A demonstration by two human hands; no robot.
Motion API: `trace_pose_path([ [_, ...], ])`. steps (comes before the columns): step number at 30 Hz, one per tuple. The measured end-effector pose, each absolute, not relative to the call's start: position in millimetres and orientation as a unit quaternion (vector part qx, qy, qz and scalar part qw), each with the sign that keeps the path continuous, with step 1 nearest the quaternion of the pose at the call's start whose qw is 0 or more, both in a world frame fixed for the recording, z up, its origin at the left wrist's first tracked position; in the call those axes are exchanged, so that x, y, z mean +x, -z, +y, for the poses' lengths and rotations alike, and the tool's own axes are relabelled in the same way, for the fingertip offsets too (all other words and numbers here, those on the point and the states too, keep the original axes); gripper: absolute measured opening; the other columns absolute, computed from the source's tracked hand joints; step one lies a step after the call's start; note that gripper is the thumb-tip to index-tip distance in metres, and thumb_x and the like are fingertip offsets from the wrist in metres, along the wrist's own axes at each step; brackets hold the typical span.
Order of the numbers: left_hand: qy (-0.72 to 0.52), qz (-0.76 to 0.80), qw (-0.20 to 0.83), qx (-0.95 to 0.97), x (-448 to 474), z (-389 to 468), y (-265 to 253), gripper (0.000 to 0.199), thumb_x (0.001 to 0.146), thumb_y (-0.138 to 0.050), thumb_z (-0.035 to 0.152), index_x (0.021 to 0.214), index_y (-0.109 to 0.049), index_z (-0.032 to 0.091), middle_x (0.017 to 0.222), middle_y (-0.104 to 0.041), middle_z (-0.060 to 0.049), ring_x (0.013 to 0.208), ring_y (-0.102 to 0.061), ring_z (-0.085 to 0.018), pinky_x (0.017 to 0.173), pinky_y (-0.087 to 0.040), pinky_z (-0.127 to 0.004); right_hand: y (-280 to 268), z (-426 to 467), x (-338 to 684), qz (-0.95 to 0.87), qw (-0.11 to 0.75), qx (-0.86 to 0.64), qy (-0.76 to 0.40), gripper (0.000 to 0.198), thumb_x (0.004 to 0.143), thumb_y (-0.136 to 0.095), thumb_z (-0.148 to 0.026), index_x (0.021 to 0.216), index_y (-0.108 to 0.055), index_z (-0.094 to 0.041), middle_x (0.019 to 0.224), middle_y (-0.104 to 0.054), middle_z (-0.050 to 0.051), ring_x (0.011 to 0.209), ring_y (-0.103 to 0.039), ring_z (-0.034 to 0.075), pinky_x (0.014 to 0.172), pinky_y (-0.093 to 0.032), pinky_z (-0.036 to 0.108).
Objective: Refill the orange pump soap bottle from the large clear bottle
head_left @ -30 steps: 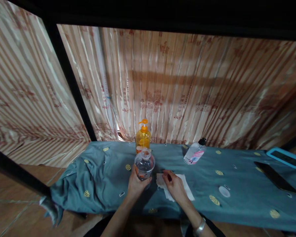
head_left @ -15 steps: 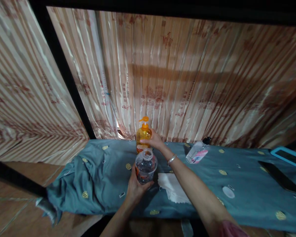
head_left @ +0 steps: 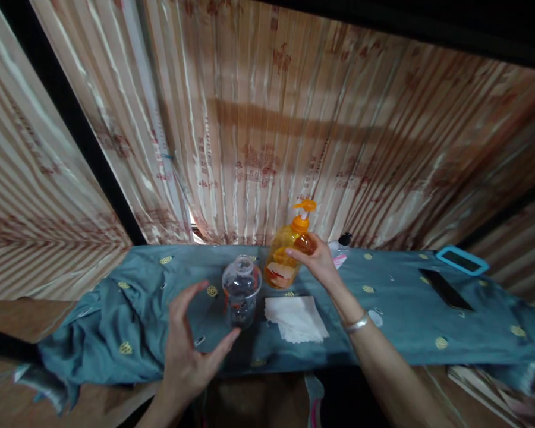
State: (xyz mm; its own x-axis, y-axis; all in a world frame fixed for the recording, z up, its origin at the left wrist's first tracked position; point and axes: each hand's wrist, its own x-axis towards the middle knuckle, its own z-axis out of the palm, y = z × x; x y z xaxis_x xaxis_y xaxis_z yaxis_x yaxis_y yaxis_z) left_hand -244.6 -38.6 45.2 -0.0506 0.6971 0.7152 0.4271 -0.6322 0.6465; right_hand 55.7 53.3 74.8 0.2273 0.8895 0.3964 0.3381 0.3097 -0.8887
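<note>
Blue cloth [head_left: 396, 333] – right hand [head_left: 320, 264] gripping tilted orange bottle [head_left: 288, 257]

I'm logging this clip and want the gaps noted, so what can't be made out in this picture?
Head view only:
- Small clear bottle: mostly hidden behind the right hand; only its black cap shows.
- Orange pump bottle: label blurred, unreadable; fingers cover part of it.
- Clear jar: contents too dim to identify.
- Blue-edged flat thing and dark flat thing: too small to name.
- Left hand: open beside the jar; contact unclear.
</note>
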Motion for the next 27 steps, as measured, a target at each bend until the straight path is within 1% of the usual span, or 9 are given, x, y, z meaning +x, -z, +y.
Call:
trace_pose_path([
  [4, -0.495, 0.273, 0.135, 0.814, -205, -59, -47, 0.042, 0.092, -0.067, 0.021, 0.133, -0.058, 0.025, 0.114, -0.072, -0.01, 0.106, -0.072, -0.026, 0.094, -0.062, -0.038, -65, 11, 66, -0.547, 0.574, -0.509, -0.335, 0.064, 0.065, -0.087, -0.053, 0.113, -0.061, -0.019, 0.113, -0.073, 0.008, 0.103, -0.07, 0.023, 0.098, -0.056, 0.048],
  [6, -0.462, 0.223, 0.189, 0.837, -179, -59, -32, 0.035, 0.094, -0.062, 0.018, 0.129, -0.061, 0.024, 0.111, -0.074, -0.009, 0.103, -0.072, -0.023, 0.094, -0.061, -0.035, -58, -4, 67, -0.539, 0.565, -0.506, -0.366, 0.064, 0.063, -0.089, -0.05, 0.113, -0.062, -0.02, 0.113, -0.073, 0.007, 0.105, -0.07, 0.023, 0.1, -0.054, 0.049],
  [8, -0.45, 0.244, 0.247, 0.823, -155, -54, -11, 0.043, 0.093, -0.062, 0.017, 0.135, -0.057, 0.025, 0.125, -0.07, -0.01, 0.117, -0.068, -0.024, 0.103, -0.058, -0.038, -53, -14, 67, -0.533, 0.558, -0.505, -0.386, 0.062, 0.062, -0.09, -0.047, 0.111, -0.063, -0.02, 0.111, -0.073, 0.006, 0.105, -0.069, 0.023, 0.101, -0.053, 0.048],
  [11, -0.463, 0.346, 0.33, 0.746, -129, -41, 19, 0.078, 0.085, -0.071, 0.021, 0.154, -0.035, 0.024, 0.159, -0.044, -0.015, 0.149, -0.043, -0.032, 0.122, -0.041, -0.053, -47, -21, 67, -0.527, 0.556, -0.496, -0.41, 0.06, 0.061, -0.091, -0.045, 0.109, -0.063, -0.022, 0.11, -0.073, 0.005, 0.104, -0.069, 0.022, 0.099, -0.054, 0.044],
  [14, -0.452, 0.386, 0.42, 0.686, -112, -27, 32, 0.1, 0.072, -0.084, 0.025, 0.156, -0.03, 0.023, 0.166, -0.034, -0.016, 0.155, -0.033, -0.036, 0.127, -0.03, -0.057, -43, -23, 67, -0.525, 0.556, -0.479, -0.431, 0.06, 0.061, -0.091, -0.045, 0.11, -0.063, -0.026, 0.112, -0.073, 0.003, 0.107, -0.069, 0.022, 0.098, -0.054, 0.039],
  [17, -0.45, 0.384, 0.517, 0.618, -100, -13, 30, 0.105, 0.065, -0.09, 0.025, 0.154, -0.034, 0.024, 0.157, -0.048, -0.014, 0.144, -0.049, -0.034, 0.121, -0.041, -0.052, -41, -24, 69, -0.526, 0.552, -0.465, -0.45, 0.061, 0.061, -0.09, -0.043, 0.113, -0.062, -0.029, 0.113, -0.073, 0.001, 0.109, -0.069, 0.022, 0.099, -0.054, 0.037],
  [20, -0.435, 0.352, 0.594, 0.578, -93, -3, 26, 0.088, 0.062, -0.091, 0.023, 0.141, -0.05, 0.023, 0.137, -0.068, -0.01, 0.126, -0.065, -0.031, 0.11, -0.052, -0.047, -45, -26, 74, -0.534, 0.54, -0.46, -0.46, 0.065, 0.057, -0.092, -0.043, 0.114, -0.064, -0.027, 0.113, -0.073, 0.003, 0.108, -0.069, 0.023, 0.098, -0.054, 0.039],
  [24, -0.431, 0.39, 0.588, 0.562, -85, 1, 22, 0.073, 0.056, -0.093, 0.02, 0.121, -0.061, 0.02, 0.12, -0.076, -0.009, 0.114, -0.071, -0.031, 0.104, -0.055, -0.045, -65, -25, 76, -0.528, 0.562, -0.487, -0.41, 0.073, 0.052, -0.092, -0.051, 0.115, -0.064, -0.026, 0.121, -0.071, 0.004, 0.114, -0.065, 0.025, 0.101, -0.05, 0.038],
  [27, -0.424, 0.419, 0.571, 0.565, -81, 0, 20, 0.069, 0.054, -0.094, 0.022, 0.115, -0.063, 0.021, 0.115, -0.078, -0.008, 0.11, -0.073, -0.031, 0.1, -0.057, -0.043, -81, -19, 71, -0.511, 0.581, -0.528, -0.35, 0.058, 0.058, -0.089, -0.053, 0.105, -0.069, -0.025, 0.107, -0.073, 0.002, 0.097, -0.065, 0.02, 0.089, -0.05, 0.033],
])
